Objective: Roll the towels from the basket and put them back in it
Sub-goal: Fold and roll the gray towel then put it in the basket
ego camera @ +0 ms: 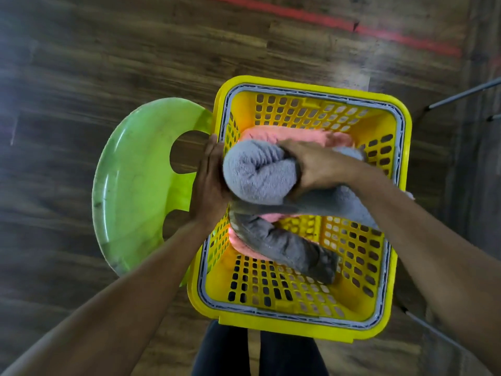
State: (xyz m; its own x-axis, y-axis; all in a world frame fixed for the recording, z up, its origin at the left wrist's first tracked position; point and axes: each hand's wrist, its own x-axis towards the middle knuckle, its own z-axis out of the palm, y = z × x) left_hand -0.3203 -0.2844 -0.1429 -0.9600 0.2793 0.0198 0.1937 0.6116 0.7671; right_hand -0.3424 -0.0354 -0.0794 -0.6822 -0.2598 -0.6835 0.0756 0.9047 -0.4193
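I hold a rolled light grey towel (257,173) above the yellow perforated basket (303,104). My left hand (210,183) presses flat against the roll's left end. My right hand (315,166) grips the roll from the right, fingers curled into the cloth. A loose tail of the towel trails under my right forearm. Inside the basket lie a pink towel (287,134) and a darker grey rolled towel (290,249), which sits across the pink one.
A green plastic stool (135,185) stands under and to the left of the basket. The floor is dark wood with a red tape line (379,31) at the back. Thin metal legs (461,95) show at right. My dark-trousered legs (244,351) are below.
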